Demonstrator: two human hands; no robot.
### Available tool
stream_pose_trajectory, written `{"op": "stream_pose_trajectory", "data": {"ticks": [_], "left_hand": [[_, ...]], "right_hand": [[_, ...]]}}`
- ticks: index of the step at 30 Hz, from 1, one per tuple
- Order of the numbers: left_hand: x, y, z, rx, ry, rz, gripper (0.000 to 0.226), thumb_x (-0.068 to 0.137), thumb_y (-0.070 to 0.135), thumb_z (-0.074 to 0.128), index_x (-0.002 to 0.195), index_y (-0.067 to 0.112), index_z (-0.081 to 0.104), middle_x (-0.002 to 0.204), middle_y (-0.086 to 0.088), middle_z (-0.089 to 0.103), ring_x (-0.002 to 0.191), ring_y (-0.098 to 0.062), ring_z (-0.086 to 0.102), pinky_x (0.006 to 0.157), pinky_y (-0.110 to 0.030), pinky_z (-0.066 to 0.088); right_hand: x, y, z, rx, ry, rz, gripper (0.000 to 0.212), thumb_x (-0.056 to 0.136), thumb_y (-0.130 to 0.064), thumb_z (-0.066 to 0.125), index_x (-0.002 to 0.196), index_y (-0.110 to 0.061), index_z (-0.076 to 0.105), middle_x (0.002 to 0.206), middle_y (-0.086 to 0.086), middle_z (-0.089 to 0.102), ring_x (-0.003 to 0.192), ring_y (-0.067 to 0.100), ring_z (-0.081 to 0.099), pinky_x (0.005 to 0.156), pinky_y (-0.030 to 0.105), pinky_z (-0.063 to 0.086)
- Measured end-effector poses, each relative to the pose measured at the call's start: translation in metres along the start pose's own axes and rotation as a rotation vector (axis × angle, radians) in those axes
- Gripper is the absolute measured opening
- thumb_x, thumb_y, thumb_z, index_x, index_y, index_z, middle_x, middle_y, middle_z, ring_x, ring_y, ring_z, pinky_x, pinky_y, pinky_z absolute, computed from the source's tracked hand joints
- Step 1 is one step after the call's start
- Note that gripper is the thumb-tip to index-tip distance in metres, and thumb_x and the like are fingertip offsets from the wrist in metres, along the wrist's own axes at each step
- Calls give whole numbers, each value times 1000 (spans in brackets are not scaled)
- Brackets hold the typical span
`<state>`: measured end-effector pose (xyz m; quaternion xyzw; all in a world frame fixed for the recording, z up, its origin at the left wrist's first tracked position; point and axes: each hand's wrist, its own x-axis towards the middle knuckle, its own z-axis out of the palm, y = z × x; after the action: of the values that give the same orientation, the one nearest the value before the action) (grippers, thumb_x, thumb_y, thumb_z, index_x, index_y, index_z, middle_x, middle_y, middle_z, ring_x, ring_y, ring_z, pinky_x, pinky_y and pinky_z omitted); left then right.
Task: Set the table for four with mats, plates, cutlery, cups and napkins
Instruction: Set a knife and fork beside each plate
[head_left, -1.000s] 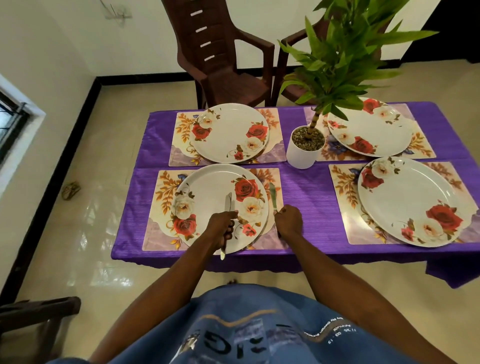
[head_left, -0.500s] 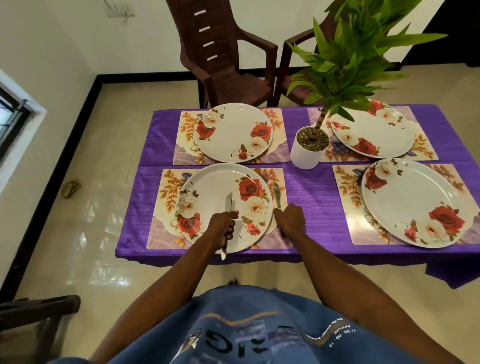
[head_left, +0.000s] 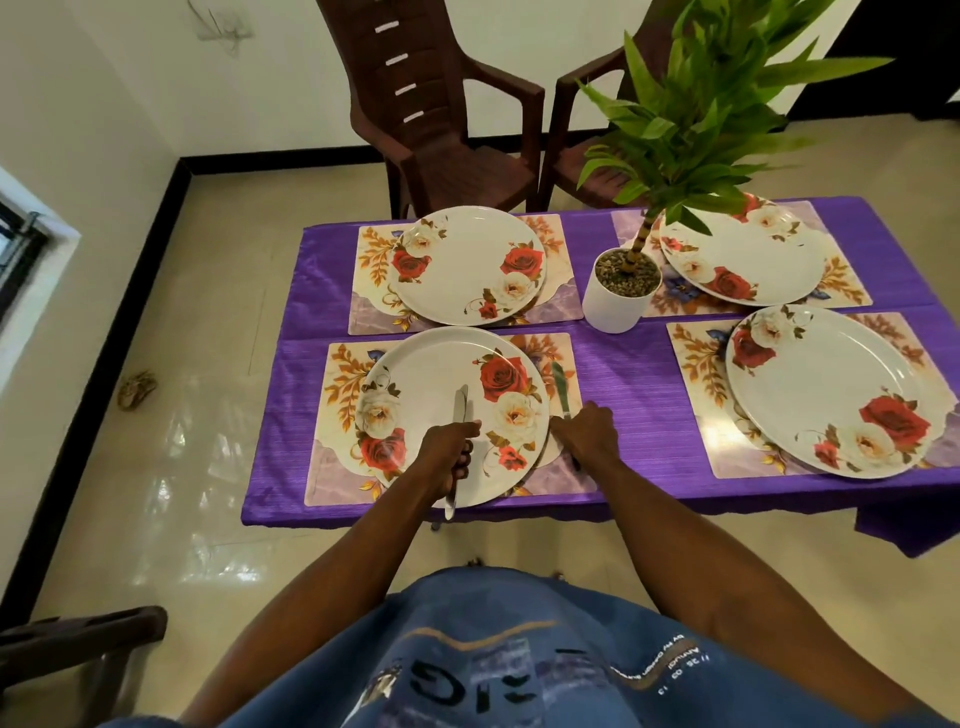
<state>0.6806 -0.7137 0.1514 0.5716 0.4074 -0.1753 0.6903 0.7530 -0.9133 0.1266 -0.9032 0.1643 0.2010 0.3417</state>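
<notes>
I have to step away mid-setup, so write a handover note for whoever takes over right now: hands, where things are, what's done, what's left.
Left hand: grips a table knife upright over the near-left plate.
Right hand: rests on a second knife lying on the near-left mat, just right of that plate.
Done: four floral mats and four rose plates are laid on the purple tablecloth; the potted plant stands mid-table.
Left: place the held knife, cutlery at the other three settings, then cups and napkins; none of these are in view.
</notes>
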Motion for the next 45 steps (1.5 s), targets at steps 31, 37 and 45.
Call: {"op": "stream_pose_trajectory", "data": {"ticks": [31, 37, 45], "left_hand": [[-41, -21, 427, 82, -285, -101, 10, 85, -1, 65, 76, -3, 66, 69, -19, 63, 54, -29, 61, 37, -29, 50], [-31, -40, 517, 82, -313, -172, 9, 85, 9, 68, 89, 1, 65, 91, -18, 66, 76, -30, 65, 70, -43, 58], [-51, -11, 591, -23, -216, -120, 19, 73, 4, 81, 85, -2, 67, 95, -19, 71, 84, -33, 68, 93, -52, 51]], "right_hand": [[24, 215, -267, 656, 115, 109, 15, 91, -12, 60, 83, -2, 68, 69, 6, 65, 53, 14, 57, 49, 22, 44], [47, 257, -321, 610, 62, 46, 23, 88, -16, 66, 88, 7, 68, 78, 15, 68, 65, 16, 61, 57, 26, 49], [109, 292, -384, 703, 163, 57, 16, 91, -15, 65, 102, -7, 74, 97, 6, 73, 90, 22, 69, 81, 35, 54]]}}
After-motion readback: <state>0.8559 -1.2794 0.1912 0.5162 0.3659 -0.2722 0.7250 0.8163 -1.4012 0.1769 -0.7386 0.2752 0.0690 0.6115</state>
